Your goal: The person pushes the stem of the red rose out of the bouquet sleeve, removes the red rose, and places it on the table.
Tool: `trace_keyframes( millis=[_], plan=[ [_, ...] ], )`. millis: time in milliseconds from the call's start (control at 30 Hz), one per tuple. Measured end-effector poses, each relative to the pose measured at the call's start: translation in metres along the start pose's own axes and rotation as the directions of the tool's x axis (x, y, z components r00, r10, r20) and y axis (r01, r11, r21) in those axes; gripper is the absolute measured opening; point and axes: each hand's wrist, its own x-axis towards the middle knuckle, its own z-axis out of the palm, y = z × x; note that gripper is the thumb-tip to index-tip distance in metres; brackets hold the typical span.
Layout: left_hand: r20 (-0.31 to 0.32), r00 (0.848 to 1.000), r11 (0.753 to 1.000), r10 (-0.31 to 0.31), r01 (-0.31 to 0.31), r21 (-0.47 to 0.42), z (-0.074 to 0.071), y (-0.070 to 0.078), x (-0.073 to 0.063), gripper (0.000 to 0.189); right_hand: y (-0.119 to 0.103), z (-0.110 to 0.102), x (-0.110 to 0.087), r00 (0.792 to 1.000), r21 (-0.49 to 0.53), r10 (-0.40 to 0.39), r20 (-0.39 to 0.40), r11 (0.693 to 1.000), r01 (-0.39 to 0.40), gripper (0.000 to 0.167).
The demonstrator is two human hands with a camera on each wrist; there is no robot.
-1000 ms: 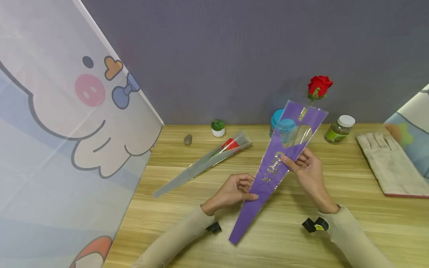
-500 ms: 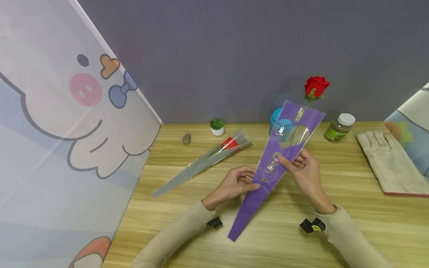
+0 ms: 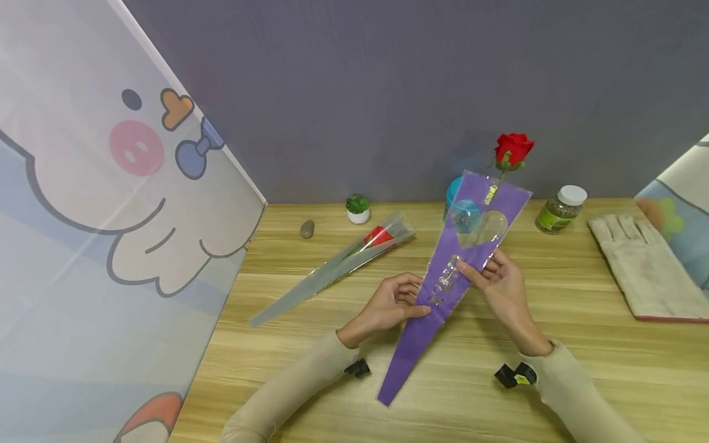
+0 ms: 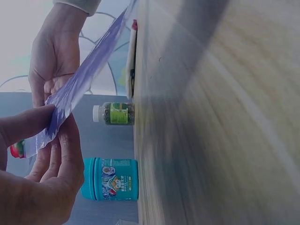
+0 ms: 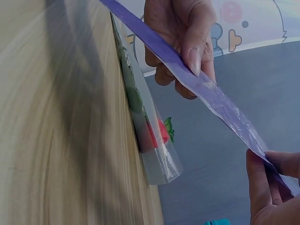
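pinching sleeve [image 3: 440,277] w/ left hand [image 3: 389,306] + right hand [image 3: 506,295] | could crease it, squeezing hard | might snag rose [image 3: 514,149], tugging roughly

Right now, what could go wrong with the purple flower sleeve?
The red rose head sits beyond the wide end of the purple flower sleeve, so its petals might catch there if drawn in. The left hand and right hand both pinch the thin sleeve, so a hard squeeze could crease it.
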Motion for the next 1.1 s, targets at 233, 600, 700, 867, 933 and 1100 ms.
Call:
trace_keyframes(
  millis=[233,600,700,867,933,1100],
  plan=[
    [-0.005,1.0,1.0,0.015,-0.015,0.004,0.002,0.001,-0.003,0.042,0.001,-0.002,-0.001,1.0,-0.021,0.006,0.019,1.0,-0.006,0.034],
    [-0.021,0.999,0.999,0.049,-0.049,-0.006,0.0,0.005,-0.006,0.04,-0.003,-0.008,-0.003,0.996,-0.022,0.054,0.072,0.998,-0.053,0.041],
    [-0.025,0.999,0.999,0.037,-0.037,-0.01,-0.001,0.005,-0.007,0.04,-0.003,-0.013,-0.004,0.994,0.006,0.056,0.095,0.998,-0.057,0.039],
    [-0.018,0.999,0.999,0.043,-0.043,-0.002,-0.001,0.005,-0.01,0.041,-0.008,-0.027,0.002,0.994,0.126,0.018,0.109,0.992,-0.032,0.025],
    [-0.01,0.999,0.999,0.051,-0.051,0.009,-0.002,0.004,-0.011,0.041,-0.013,-0.034,0.007,0.994,0.196,-0.006,0.106,0.98,-0.015,0.021],
    [0.004,0.999,0.999,0.048,-0.048,0.011,-0.002,0.002,-0.014,0.041,-0.028,-0.053,0.027,0.997,0.305,-0.043,0.062,0.952,0.022,0.017]
  ],
)
